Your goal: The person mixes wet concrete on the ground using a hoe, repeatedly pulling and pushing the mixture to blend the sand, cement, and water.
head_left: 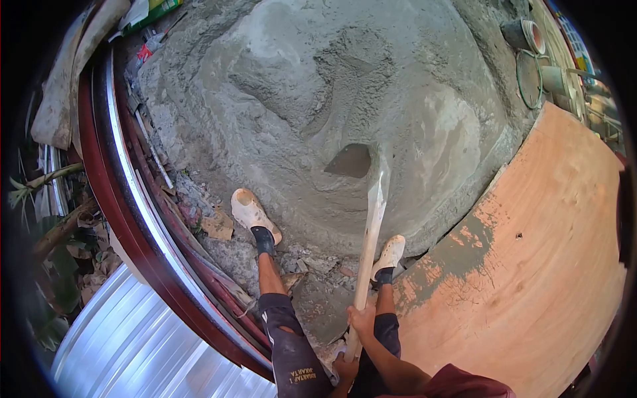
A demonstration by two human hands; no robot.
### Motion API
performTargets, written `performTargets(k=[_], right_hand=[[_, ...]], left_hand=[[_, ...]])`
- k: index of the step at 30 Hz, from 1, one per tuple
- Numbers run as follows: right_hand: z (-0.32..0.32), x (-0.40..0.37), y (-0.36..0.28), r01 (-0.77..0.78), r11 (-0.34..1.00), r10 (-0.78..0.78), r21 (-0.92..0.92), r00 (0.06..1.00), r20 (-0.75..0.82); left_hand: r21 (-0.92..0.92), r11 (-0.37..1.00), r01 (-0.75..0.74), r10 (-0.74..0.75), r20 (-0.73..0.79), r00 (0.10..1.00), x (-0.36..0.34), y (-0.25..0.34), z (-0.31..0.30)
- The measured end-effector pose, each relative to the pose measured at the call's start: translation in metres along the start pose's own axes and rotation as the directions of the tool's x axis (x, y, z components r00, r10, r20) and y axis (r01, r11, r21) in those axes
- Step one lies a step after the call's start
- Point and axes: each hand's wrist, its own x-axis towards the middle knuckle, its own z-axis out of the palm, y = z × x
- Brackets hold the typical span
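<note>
Both my hands are wrapped round the long wooden handle of a hoe. My right hand grips it higher up, and my left hand closes on it near the lower end, partly cut off by my body. The handle slants up to the hoe's dark blade, which sits in a broad heap of wet grey cement mix. Scooped hollows and ridges mark the mix beyond the blade. My feet, in pale shoes, stand at the near edge of the mix.
A plywood sheet smeared with cement lies at the right. Dark red metal lengths and corrugated metal sheeting run along the left. Buckets stand at the upper right. Rubble and a cardboard scrap lie near my left foot.
</note>
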Motion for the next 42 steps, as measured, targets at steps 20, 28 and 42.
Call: performTargets(k=[20,28,42], right_hand=[[-0.006,0.268,-0.145,0.293,0.874,-0.234,0.387,0.953,-0.193],[-0.029,0.194,-0.126,0.234,0.869,-0.205,0.436,0.972,-0.115],[0.046,0.097,0.026,0.012,0.998,-0.018,0.069,0.996,0.084]], left_hand=[[0.073,0.953,-0.293,0.289,0.058,0.956,0.243,0.217,0.048],[0.083,0.939,-0.334,0.334,0.012,0.943,0.171,0.201,0.034],[0.054,0.998,-0.033,0.042,-0.189,0.981,0.086,0.015,0.047]])
